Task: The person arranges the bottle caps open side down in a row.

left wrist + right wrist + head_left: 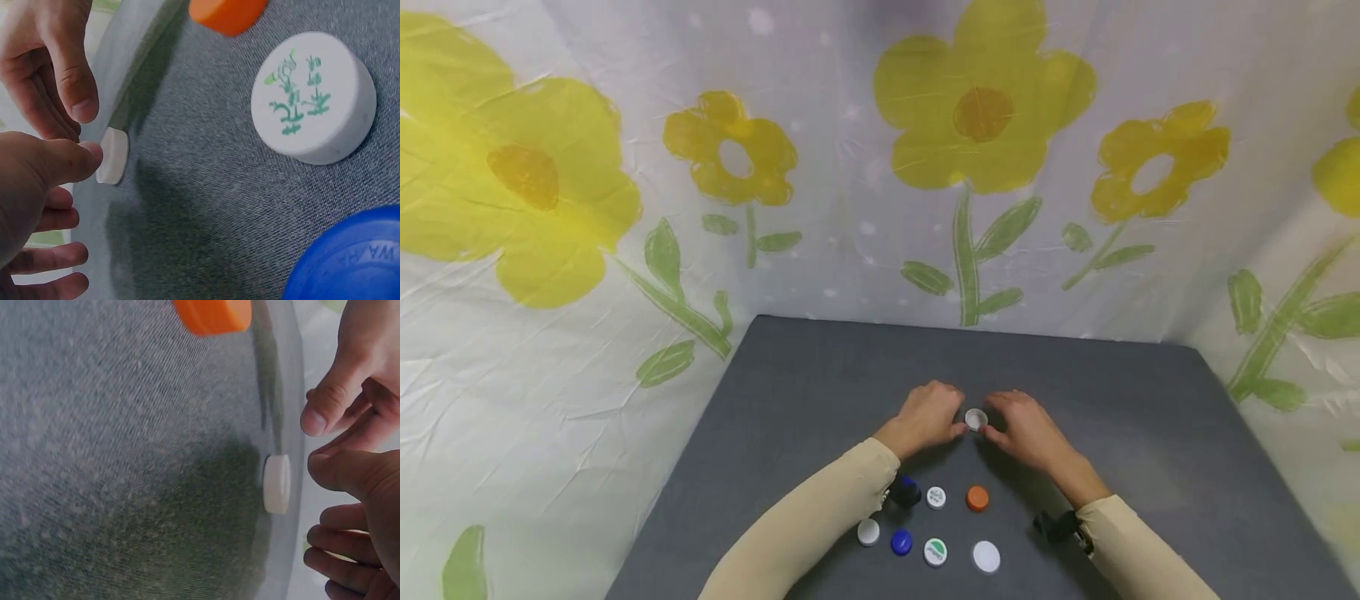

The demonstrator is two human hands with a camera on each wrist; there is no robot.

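A white bottle cap [976, 419] lies hollow side up on the dark table, between my two hands. On its left my left hand [925, 417] hovers, thumb tip close beside the cap; whether it touches is unclear. My right hand [1030, 429] is on the other side, its thumb near the rim. In the right wrist view that white cap [277, 484] stands apart from the right thumb. The fingers of both hands are spread and loosely bent, with nothing held. An orange cap [977, 498] and a white cap with green print [306, 100] lie nearer me.
In the front rows are a white cap [868, 532], a blue cap [902, 542], a white-and-green cap [936, 552] and a larger white disc-like cap [986, 557]. Another blue cap [908, 482] is partly hidden by the left wrist camera. A flowered curtain [850, 250] surrounds the table [820, 375].
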